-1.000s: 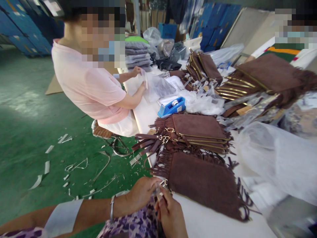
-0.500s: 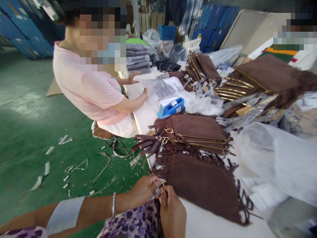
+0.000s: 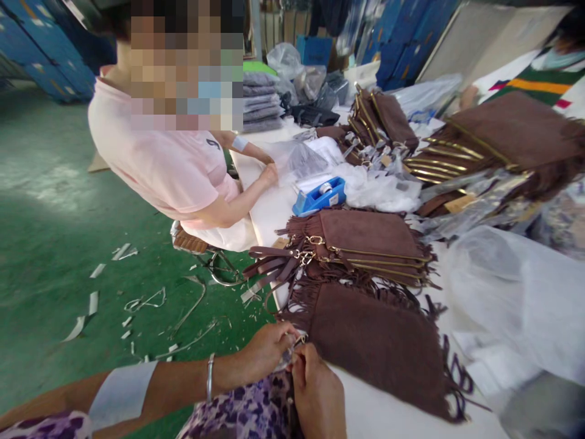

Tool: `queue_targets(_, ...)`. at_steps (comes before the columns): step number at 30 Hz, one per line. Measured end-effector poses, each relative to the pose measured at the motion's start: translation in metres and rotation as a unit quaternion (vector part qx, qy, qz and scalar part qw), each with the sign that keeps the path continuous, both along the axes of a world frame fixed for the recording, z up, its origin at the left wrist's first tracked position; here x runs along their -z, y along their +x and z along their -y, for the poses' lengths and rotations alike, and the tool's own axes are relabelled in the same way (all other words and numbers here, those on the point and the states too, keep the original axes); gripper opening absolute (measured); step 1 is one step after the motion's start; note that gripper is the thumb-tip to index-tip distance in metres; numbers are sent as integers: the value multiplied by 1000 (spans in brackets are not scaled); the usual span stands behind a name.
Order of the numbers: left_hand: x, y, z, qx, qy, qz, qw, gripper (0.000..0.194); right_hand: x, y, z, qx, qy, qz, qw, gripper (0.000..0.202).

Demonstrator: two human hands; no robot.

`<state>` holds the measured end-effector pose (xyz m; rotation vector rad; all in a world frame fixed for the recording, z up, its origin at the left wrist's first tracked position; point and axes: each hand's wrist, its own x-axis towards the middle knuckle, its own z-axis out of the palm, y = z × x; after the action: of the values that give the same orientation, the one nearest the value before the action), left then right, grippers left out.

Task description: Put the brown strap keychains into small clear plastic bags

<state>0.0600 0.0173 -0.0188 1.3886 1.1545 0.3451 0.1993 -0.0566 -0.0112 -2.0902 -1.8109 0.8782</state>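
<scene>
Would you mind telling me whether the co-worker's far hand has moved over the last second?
Yes. Held up gripping the clear plastic bag a second ago, the co-worker's far hand is now down at the bag on the white table, near the other hand, left of the blue tape dispenser.

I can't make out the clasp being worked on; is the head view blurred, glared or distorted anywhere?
Head view: even, soft daylight with no hard shadows; pale glare on the green floor at left. Wide-angle bending stretches the edges. The left hand and right hand are slightly soft, meeting at the near corner of the brown fringed bag, so the small metal clasp is unclear. The lower right corner is smeared.
</scene>
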Motion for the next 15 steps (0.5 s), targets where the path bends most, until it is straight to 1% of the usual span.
queue_targets(1, -2, -1, 0, -5, -26, 17, 1000, 31, -1, -1, -2, -5, 2, 16, 1000, 20)
queue_targets(3, -6, -3, 0, -17, -103, 65, 992, 37, -3, -2, -4, -6, 22, 36, 999, 18)
queue_targets(5, -8, -7, 1, -22, -165, 104, 981, 44, -2, 0, -5, -4, 68, 59, 996, 15)
queue_targets(6, -9, -10, 2, -25, -181, 111, 977, 47, -2, 1, -5, -3, 94, 74, 993, 14)
queue_targets(8, -9, -15, 3, -36, -188, 102, 976, 47, -1, 4, -6, -8, 137, 107, 985, 14)
queue_targets(11, -7, -21, 3, -55, -175, 59, 981, 41, -1, 8, -9, -18, 181, 139, 973, 15)
queue_targets(13, -6, -23, 2, -55, -167, 32, 984, 41, 1, 10, -11, -14, 207, 149, 967, 13)
queue_targets(15, -7, -23, 1, -48, -181, 14, 982, 42, 4, 10, -14, -7, 225, 144, 964, 12)
